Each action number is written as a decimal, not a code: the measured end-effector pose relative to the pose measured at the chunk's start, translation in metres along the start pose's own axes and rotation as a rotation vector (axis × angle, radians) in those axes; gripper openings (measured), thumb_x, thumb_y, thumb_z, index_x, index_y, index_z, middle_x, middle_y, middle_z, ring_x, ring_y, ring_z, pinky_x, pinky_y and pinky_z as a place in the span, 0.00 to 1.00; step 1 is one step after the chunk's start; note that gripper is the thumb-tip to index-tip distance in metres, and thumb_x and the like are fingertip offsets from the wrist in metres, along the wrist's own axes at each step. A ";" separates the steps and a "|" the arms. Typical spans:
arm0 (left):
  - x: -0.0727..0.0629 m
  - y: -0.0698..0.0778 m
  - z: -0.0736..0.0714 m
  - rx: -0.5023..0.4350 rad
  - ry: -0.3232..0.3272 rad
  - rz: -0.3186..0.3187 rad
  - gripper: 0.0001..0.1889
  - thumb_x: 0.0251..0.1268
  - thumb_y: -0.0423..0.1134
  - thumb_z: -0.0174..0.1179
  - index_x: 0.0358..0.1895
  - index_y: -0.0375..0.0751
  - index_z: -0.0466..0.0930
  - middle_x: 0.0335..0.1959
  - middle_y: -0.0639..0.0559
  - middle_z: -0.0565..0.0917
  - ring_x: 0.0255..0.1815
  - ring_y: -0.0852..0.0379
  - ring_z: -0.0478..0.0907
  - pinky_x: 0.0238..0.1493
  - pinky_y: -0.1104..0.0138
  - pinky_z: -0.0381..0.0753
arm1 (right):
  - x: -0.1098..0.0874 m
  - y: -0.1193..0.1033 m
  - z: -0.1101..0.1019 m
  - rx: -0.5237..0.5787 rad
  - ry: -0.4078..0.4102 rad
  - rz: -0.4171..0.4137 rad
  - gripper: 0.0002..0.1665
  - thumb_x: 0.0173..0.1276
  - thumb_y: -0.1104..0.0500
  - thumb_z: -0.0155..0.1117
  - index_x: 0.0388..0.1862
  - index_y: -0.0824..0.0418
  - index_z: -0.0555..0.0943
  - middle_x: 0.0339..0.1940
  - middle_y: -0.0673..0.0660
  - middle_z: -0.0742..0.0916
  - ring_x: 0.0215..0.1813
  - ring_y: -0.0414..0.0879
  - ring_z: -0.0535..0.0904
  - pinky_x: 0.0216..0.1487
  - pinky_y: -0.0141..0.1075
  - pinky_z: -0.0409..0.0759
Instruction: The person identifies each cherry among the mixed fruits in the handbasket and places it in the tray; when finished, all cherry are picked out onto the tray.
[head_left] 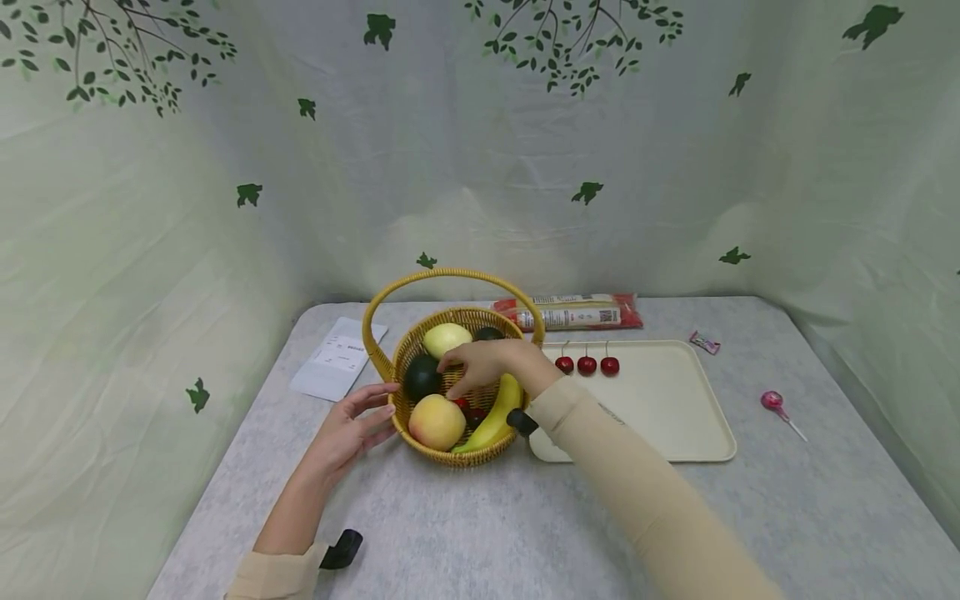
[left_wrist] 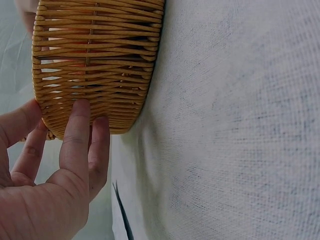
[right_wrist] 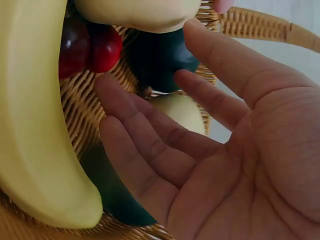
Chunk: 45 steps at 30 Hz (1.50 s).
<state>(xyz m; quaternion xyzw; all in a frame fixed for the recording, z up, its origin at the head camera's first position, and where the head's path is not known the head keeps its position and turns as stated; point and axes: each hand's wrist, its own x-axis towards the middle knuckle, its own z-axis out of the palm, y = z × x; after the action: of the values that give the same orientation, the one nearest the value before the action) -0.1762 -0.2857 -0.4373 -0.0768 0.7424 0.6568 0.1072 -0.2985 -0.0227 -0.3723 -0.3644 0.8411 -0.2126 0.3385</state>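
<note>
A wicker basket [left_wrist: 95, 75] with a tall handle holds a peach [head_left: 437, 422], a banana [head_left: 491, 425], a pale yellow fruit [head_left: 447, 338], dark green fruits [right_wrist: 165, 60] and small red fruits [right_wrist: 105, 47]. My left hand [head_left: 348, 433] touches the basket's left side, its fingers fairly straight against the weave and rim. Over the fruit, inside the basket, is my right hand [head_left: 487, 367]. Its fingers are loosely bent and hold nothing in the right wrist view; the thumb tip is right at the peach and the fingertips are just below the red fruits.
A cream tray [head_left: 652, 417] right of the basket bears three cherries [head_left: 587, 366]. Behind lies a red-ended clear package [head_left: 577, 312]. A white paper [head_left: 337, 358] is at the left; a wrapped candy [head_left: 705, 342] and a pink lollipop [head_left: 772, 402] lie at the right.
</note>
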 end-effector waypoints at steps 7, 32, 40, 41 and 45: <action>0.001 0.000 0.001 0.005 0.001 -0.003 0.25 0.82 0.37 0.62 0.76 0.41 0.73 0.75 0.38 0.68 0.65 0.53 0.77 0.61 0.64 0.89 | 0.009 0.002 0.001 0.180 -0.092 0.101 0.27 0.84 0.52 0.63 0.76 0.58 0.73 0.59 0.58 0.84 0.53 0.56 0.91 0.61 0.48 0.88; 0.001 0.002 0.000 0.010 -0.002 0.006 0.25 0.82 0.36 0.61 0.76 0.39 0.73 0.73 0.39 0.69 0.65 0.53 0.77 0.61 0.63 0.89 | 0.023 0.002 0.006 0.299 -0.184 0.205 0.10 0.81 0.62 0.63 0.57 0.59 0.81 0.45 0.56 0.84 0.36 0.45 0.87 0.37 0.32 0.79; 0.000 0.002 0.000 0.010 -0.003 0.005 0.25 0.82 0.36 0.61 0.77 0.39 0.73 0.73 0.38 0.69 0.65 0.54 0.77 0.61 0.63 0.89 | 0.020 0.002 0.008 0.286 -0.161 0.188 0.09 0.81 0.63 0.64 0.57 0.61 0.83 0.43 0.54 0.85 0.38 0.45 0.87 0.42 0.33 0.81; 0.000 0.002 0.000 0.009 -0.004 0.005 0.25 0.82 0.36 0.60 0.77 0.39 0.72 0.73 0.38 0.69 0.65 0.53 0.77 0.62 0.62 0.88 | 0.020 0.002 0.008 0.282 -0.155 0.186 0.10 0.81 0.63 0.64 0.57 0.61 0.83 0.43 0.54 0.85 0.38 0.45 0.87 0.42 0.33 0.81; 0.000 0.001 -0.001 0.003 -0.006 0.008 0.25 0.82 0.35 0.60 0.77 0.39 0.72 0.73 0.38 0.69 0.65 0.53 0.77 0.62 0.62 0.88 | 0.019 0.002 0.007 0.247 -0.129 0.178 0.10 0.81 0.62 0.65 0.56 0.60 0.85 0.44 0.54 0.87 0.38 0.44 0.87 0.43 0.32 0.84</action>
<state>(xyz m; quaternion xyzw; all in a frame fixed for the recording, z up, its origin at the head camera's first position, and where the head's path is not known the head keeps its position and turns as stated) -0.1768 -0.2861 -0.4364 -0.0717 0.7433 0.6565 0.1070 -0.3038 -0.0365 -0.3864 -0.2570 0.8141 -0.2595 0.4514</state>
